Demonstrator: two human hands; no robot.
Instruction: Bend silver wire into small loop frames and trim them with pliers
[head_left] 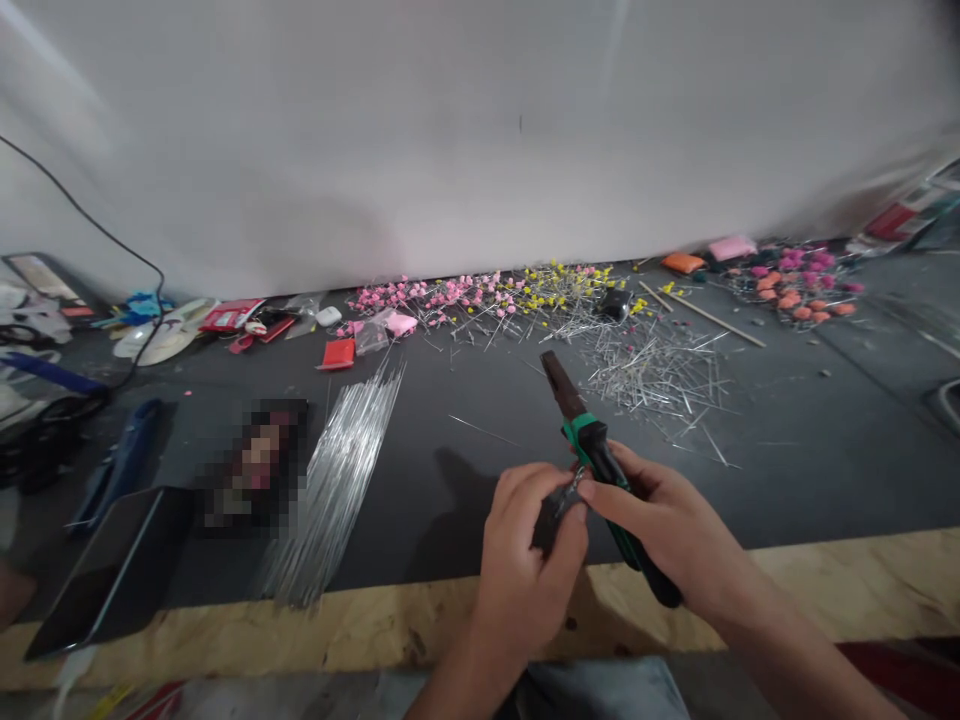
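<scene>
At the near edge of the bench, both hands meet over the plywood lip. The left hand [525, 560] is curled nearly closed, thumb and forefinger pinching a small dark piece with a glint of metal at its top; what exactly it is cannot be told. The right hand [667, 520] is closed around the green-and-black handles of a pair of pliers [592, 450], whose dark nose points up and away over the mat, clear of any work; its forefinger and thumb also reach across to touch the small piece. Judged from the layout, work is partly done: a loose heap of cut short wires [652, 375] lies beyond the pliers, and further back a band of pink and yellow headed pins [480, 295] runs along the wall, while a fan of long uncut wires [345, 470] lies left of the hands, so plenty of stock appears to remain. No box or tray holding these parts is visible; they lie bare on the black mat [825, 460]. Orange and pink beads [799, 285] sit in a loose cluster at far right. A dark tablet [112, 570] rests at the left corner.
</scene>
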